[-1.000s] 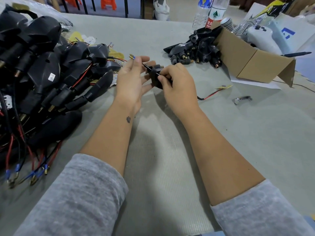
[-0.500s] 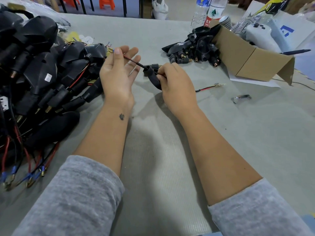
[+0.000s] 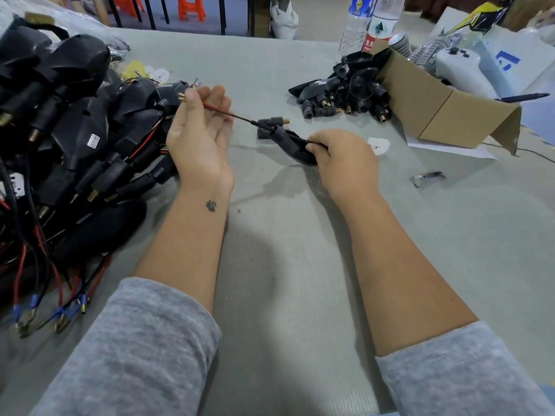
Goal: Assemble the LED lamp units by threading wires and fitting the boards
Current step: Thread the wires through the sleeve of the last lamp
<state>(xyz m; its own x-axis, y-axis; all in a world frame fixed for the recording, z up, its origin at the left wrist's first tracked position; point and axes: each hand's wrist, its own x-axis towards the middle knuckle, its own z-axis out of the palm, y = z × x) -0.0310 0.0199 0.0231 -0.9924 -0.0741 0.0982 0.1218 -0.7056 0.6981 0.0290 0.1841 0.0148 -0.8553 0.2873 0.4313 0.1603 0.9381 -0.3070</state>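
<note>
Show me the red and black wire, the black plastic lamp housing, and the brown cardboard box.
red and black wire [image 3: 228, 113], head view, mid-span.
black plastic lamp housing [image 3: 288, 139], head view, curved neck.
brown cardboard box [image 3: 468, 115], head view, front flap.

Two plastic water bottles [image 3: 372, 22] stand at the far edge of the grey bench [image 3: 300, 265], just behind an open brown cardboard box [image 3: 444, 115] lying on its side at the far right. Under the box lies a white sheet of paper [image 3: 450, 147]. A dark pen [image 3: 522, 97] rests on the box's upper edge. Behind the box sits a white game controller [image 3: 459, 66], beside it a white bag with a blue mark [image 3: 510, 60]. A small shiny metal clip [image 3: 428, 178] lies on the bench at the right, apart from the box. Orange stools [image 3: 190, 6] stand on the floor beyond the bench.
</note>
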